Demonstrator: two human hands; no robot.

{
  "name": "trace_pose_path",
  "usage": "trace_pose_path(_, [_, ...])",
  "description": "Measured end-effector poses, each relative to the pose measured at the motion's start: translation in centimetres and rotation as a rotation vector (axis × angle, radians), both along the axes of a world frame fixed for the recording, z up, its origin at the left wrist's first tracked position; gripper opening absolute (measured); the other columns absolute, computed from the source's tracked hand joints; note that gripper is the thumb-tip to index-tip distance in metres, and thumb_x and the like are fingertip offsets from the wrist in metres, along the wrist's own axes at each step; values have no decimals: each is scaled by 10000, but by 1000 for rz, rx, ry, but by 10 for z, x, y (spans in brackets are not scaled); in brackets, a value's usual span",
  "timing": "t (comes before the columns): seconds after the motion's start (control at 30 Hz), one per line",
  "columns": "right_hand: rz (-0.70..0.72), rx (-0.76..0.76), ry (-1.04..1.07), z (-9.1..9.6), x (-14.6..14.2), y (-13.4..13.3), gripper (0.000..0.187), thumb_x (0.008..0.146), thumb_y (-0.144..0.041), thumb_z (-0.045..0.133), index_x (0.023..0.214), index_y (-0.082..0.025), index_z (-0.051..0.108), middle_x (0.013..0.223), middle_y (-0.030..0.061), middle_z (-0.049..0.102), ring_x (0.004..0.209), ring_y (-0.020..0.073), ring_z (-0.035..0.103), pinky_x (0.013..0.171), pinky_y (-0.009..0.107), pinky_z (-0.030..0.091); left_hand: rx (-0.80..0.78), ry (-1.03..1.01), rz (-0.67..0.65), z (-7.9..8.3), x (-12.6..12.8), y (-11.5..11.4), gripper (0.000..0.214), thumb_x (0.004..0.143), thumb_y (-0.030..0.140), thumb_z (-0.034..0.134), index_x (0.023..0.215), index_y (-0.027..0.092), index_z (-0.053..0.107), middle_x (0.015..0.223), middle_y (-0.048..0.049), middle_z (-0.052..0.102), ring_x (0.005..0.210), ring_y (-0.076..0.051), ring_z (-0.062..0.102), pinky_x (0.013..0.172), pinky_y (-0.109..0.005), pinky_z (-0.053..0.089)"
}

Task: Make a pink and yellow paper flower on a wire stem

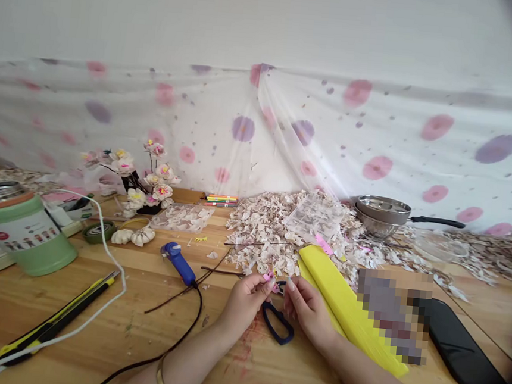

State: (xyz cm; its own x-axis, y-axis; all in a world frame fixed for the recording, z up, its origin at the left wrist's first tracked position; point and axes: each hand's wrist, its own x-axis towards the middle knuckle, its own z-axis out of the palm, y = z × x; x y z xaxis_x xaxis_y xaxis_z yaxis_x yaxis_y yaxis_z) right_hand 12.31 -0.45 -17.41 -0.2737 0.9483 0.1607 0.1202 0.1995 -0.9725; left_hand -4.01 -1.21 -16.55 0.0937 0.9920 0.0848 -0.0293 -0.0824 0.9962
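Observation:
My left hand and my right hand meet over the wooden table, fingertips pinched together on a small pink piece held between them. Below the hands lie scissors with dark blue handles. A folded yellow sheet lies just right of my right hand. A heap of pale petal-like scraps spreads behind the hands. A thin brown wire runs left of my left hand.
A blue glue gun with a black cord lies at the centre left. A green jar, yellow-black cutter, green tape roll, paper flower spray, markers, steel pan and black phone surround the spot.

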Motion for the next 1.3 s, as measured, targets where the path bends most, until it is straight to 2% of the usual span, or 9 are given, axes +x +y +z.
trace_pose_path(0.13, [-10,93,-120,0,2,0,505,822,-692,573,729,-196,561,648,6,531,591,148,442,556,292,338,-4,55,-13,-3,1,0,530,728,676,631,744,148,585,635,-1,535,632,-158,493,625,-276,378])
trace_pose_path(0.27, [13,187,-252,3,1,-1,491,886,-659,494,744,-192,547,655,17,541,588,151,443,552,294,329,4,86,-27,-4,-1,0,533,731,682,618,729,152,562,641,1,516,633,-152,467,620,-275,360])
trace_pose_path(0.5, [44,157,-187,0,-3,-1,548,889,-725,397,704,-217,489,625,11,509,568,156,462,531,293,390,3,91,-62,-2,0,-3,549,774,710,555,776,161,544,637,16,495,605,-140,450,595,-270,347])
trace_pose_path(0.7, [18,145,-120,-3,-5,-1,505,905,-691,416,764,-216,512,656,9,508,560,150,455,500,279,392,22,97,-85,-2,3,-6,529,834,702,480,768,178,495,614,38,436,592,-132,433,588,-266,346])
trace_pose_path(1.03, [51,136,-69,-4,-4,-2,478,893,-682,466,817,-214,529,660,-6,503,564,141,460,501,266,397,118,207,-67,-10,4,-6,391,930,532,428,910,160,545,727,-3,498,604,-139,447,580,-275,388])
trace_pose_path(1.3, [35,164,-101,-3,-6,-3,484,913,-673,436,744,-221,482,624,-5,507,547,139,445,501,266,386,138,245,-49,-13,4,-7,332,958,472,414,939,171,551,718,-3,498,595,-136,442,564,-255,394])
